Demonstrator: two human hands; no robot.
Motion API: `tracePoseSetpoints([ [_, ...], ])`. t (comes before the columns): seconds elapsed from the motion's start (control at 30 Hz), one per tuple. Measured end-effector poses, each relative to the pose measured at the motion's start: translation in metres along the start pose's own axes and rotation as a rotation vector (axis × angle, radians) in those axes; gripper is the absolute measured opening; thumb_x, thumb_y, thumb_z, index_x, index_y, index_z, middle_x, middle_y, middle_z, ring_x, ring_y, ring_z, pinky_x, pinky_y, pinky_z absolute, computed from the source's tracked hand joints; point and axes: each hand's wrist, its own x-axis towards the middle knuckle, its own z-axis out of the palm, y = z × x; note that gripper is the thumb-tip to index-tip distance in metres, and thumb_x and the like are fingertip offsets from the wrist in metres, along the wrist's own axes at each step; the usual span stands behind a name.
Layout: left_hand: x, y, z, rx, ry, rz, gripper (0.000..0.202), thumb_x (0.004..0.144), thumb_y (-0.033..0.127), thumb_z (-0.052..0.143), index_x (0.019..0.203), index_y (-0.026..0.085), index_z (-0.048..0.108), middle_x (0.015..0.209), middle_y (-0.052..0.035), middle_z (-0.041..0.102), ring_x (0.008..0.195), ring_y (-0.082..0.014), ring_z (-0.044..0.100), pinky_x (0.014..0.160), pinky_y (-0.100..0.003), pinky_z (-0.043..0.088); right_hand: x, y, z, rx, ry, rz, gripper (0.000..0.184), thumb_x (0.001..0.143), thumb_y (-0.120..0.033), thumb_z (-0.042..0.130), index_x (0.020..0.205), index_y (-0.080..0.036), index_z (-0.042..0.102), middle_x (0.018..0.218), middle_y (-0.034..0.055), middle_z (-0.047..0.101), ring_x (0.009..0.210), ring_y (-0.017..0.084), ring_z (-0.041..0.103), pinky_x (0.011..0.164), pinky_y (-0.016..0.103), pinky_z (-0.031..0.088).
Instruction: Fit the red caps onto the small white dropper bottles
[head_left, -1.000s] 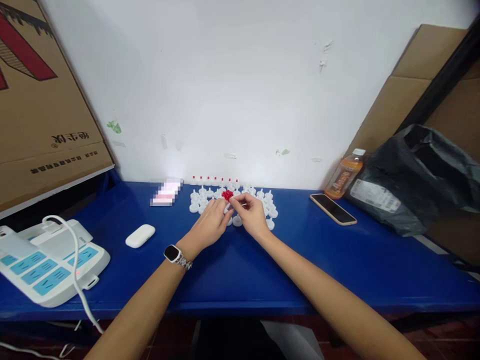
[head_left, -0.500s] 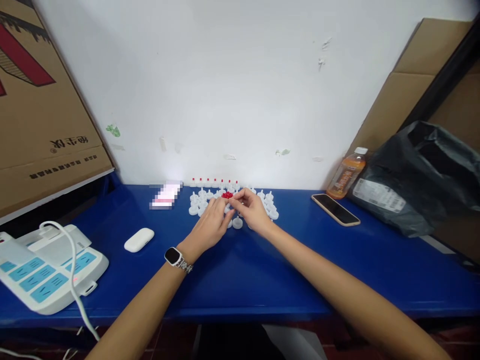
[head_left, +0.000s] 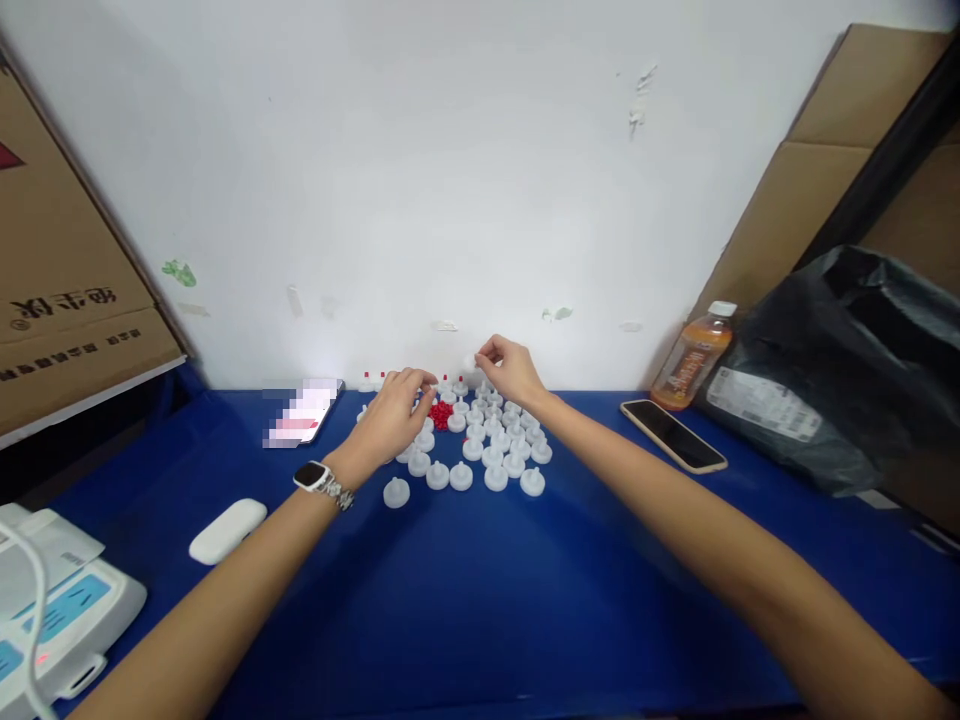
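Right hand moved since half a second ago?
Yes: judged against the pale middle scrap low on the wall, the right hand is now closer to the wall and slightly farther right.

Deep blue across the table (head_left: 465, 600), translucent white on the nozzle caps (head_left: 496, 477), bright red in the pile of tips (head_left: 441, 415), amber-orange in the bottle (head_left: 686, 370), and plain brown with black lettering on the carton (head_left: 67, 230)!

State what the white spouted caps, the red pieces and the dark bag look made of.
White spouted caps: likely plastic, slightly translucent, from their milky look and uniform moulded shape.
Red pieces: perhaps plastic, judging by bright, even colour; too small to be sure.
Dark bag: probably thin, slightly glossy plastic film, given its creases and highlights.
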Motion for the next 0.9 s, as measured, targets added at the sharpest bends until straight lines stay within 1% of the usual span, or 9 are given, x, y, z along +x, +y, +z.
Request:
tracePoseSetpoints([
  [0.03,0.008,-0.007,0.001,0.01,-0.046,-0.008,0.027,0.099,0.033,0.04,0.106,0.019,0.061,0.105,-0.0086,0.064,0.101,-0.0254,0.057,0.09,-0.042,0.047,0.007,0.008,0.004,-0.103,-0.027,0.029,0.005,0.084,-0.022,0.059,0.082,-0.02,0.063,0.082,0.0026,0.071,0.077,0.016,0.064,0.073,0.027,0.046],
  [0.07,0.015,-0.014,0.003,0.013,-0.081,-0.014,0.025,0.098,0.031,0.041,0.102,0.018,0.062,0.102,-0.0082,0.065,0.098,-0.0245,0.059,0.086,-0.04,0.048,0.013,0.015,0.008,-0.201,-0.061,0.049,0.006,0.084,-0.021,0.058,0.084,-0.02,0.064,0.083,0.0027,0.071,0.077,0.016,0.064,0.072,0.027,0.045],
  [0.17,0.034,-0.027,0.013,0.028,-0.121,-0.036,0.023,0.096,0.026,0.043,0.102,0.017,0.063,0.099,-0.009,0.067,0.093,-0.0232,0.061,0.083,-0.037,0.049,0.022,0.024,0.022,-0.429,-0.147,0.059,0.01,0.087,-0.022,0.057,0.09,-0.022,0.066,0.087,0.0034,0.073,0.079,0.018,0.064,0.072,0.027,0.043],
  [0.23,0.044,-0.032,0.021,0.059,-0.146,-0.033,0.024,0.094,0.024,0.043,0.101,0.016,0.065,0.099,-0.0098,0.068,0.094,-0.0233,0.062,0.083,-0.036,0.049,0.023,0.025,0.027,-0.52,-0.187,0.033,0.012,0.089,-0.024,0.055,0.092,-0.023,0.067,0.089,0.0042,0.073,0.081,0.019,0.064,0.073,0.028,0.041],
  [0.33,0.056,-0.035,0.031,0.068,-0.19,-0.051,0.024,0.093,0.023,0.045,0.1,0.016,0.067,0.099,-0.0098,0.07,0.091,-0.0225,0.064,0.079,-0.033,0.049,0.023,0.025,0.028,-0.581,-0.227,-0.009,0.014,0.09,-0.023,0.054,0.093,-0.022,0.067,0.089,0.0052,0.073,0.083,0.02,0.064,0.073,0.028,0.04],
  [0.5,0.065,-0.04,0.044,0.04,-0.195,-0.093,0.024,0.093,0.025,0.048,0.098,0.015,0.069,0.095,-0.0104,0.073,0.086,-0.0213,0.066,0.076,-0.03,0.049,0.022,0.041,0.021,-0.529,-0.247,0.016,0.014,0.088,-0.019,0.054,0.09,-0.019,0.068,0.087,0.0066,0.073,0.077,0.018,0.063,0.069,0.026,0.039],
  [0.67,0.059,-0.044,0.055,0.032,-0.186,-0.096,0.024,0.093,0.026,0.047,0.098,0.015,0.069,0.097,-0.0106,0.073,0.09,-0.0218,0.067,0.082,-0.031,0.05,0.017,0.059,0.017,-0.373,-0.222,0.016,0.011,0.086,-0.018,0.057,0.086,-0.017,0.068,0.08,0.0047,0.072,0.072,0.015,0.062,0.068,0.024,0.041],
  [0.77,0.055,-0.045,0.057,0.032,-0.181,-0.091,0.025,0.093,0.026,0.047,0.099,0.015,0.069,0.1,-0.0114,0.072,0.094,-0.0223,0.066,0.084,-0.032,0.05,0.013,0.064,0.013,-0.293,-0.191,0.035,0.011,0.086,-0.019,0.057,0.085,-0.017,0.067,0.078,0.0037,0.071,0.07,0.014,0.061,0.066,0.023,0.041],
  [0.9,0.055,-0.044,0.053,0.037,-0.179,-0.092,0.025,0.094,0.028,0.048,0.098,0.015,0.069,0.101,-0.0118,0.072,0.096,-0.023,0.066,0.085,-0.032,0.05,0.009,0.066,0.005,-0.312,-0.196,0.023,0.011,0.085,-0.017,0.056,0.083,-0.017,0.067,0.076,0.0032,0.07,0.068,0.014,0.06,0.065,0.022,0.041],
])
